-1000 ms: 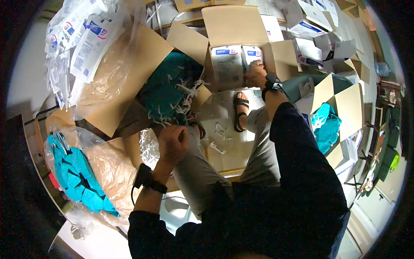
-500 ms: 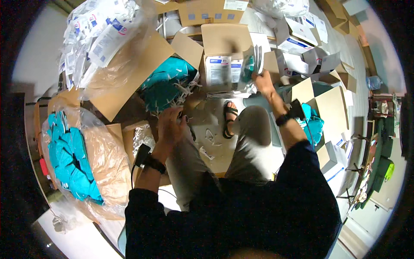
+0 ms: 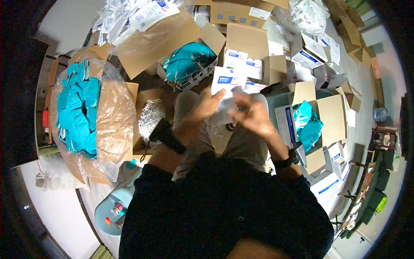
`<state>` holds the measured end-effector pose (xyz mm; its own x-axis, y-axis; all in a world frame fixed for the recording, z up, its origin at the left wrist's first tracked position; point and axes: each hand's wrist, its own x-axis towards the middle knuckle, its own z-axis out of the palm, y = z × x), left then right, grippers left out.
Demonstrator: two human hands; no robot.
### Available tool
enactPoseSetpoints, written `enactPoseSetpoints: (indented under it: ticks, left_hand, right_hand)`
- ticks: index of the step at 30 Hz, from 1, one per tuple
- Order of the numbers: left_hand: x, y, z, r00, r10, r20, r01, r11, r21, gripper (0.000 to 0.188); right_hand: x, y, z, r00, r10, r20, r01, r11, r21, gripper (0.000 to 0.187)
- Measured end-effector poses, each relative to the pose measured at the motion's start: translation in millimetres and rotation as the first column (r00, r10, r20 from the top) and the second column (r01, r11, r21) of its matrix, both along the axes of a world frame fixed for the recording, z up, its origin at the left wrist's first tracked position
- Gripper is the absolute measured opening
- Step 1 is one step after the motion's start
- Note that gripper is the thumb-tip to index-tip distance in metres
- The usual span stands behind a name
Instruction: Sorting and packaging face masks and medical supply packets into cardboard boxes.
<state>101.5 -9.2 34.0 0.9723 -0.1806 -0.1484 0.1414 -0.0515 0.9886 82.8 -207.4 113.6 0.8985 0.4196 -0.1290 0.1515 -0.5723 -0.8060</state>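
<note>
My left hand [image 3: 208,105] is closed on a flat white packet [image 3: 225,81] with blue and red print, its thumb pressed on the lower edge. The packet is held up above my knees, before an open brown carton [image 3: 246,39]. Close to its lower right side is my right hand [image 3: 255,115], fingers bent and smeared by motion; whether they hold anything cannot be made out. Inside the carton stand more white packets [image 3: 253,68]. To the left, another open carton holds a pile of teal cloth bundles [image 3: 189,62] with white ties.
A plastic-lined carton of teal bundles [image 3: 78,114] stands at left, beside a small box of white strips [image 3: 152,118]. At right, an open carton holds teal bundles [image 3: 308,129]. Clear bags of white packets [image 3: 302,15] lie farther back. A pale blue stool [image 3: 108,213] carries a bottle.
My right hand has come back from the carton's right side toward my lap. The left hand, earlier without a packet, now grips the white one. My view has shifted.
</note>
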Motion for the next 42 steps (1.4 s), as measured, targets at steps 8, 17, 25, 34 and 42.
enactPoseSetpoints:
  ticks: [8,17,25,34,42]
  left_hand:
    - [-51.7,11.9,47.3,0.906,-0.409,-0.11,0.409,0.776,0.481,0.035]
    - [-101.6,15.9,37.9,0.921,-0.383,0.065,0.305,0.817,0.489,0.064]
    - [-112.3,12.9,45.7,0.945,-0.302,0.128,0.198,0.837,0.51,0.03]
    - [-123.2,0.8,32.0,0.944,-0.306,0.123,0.065,0.54,0.839,0.028]
    - [-175.4,-11.1,102.1,0.819,-0.238,0.523,-0.198,0.737,0.647,0.013]
  right_hand:
    - [-6.5,8.4,6.5,0.995,-0.094,0.035,0.066,0.877,0.475,0.022]
    - [-40.9,15.0,-41.1,0.952,0.099,-0.29,0.075,0.842,0.534,0.008]
    - [-50.9,25.1,-42.4,0.971,0.017,-0.236,0.12,0.825,0.552,0.007]
    - [-50.1,50.2,-102.2,0.964,-0.037,-0.265,0.211,0.715,0.667,0.017]
    - [-17.5,13.7,-164.8,0.789,-0.438,-0.432,0.484,0.875,-0.003,0.022]
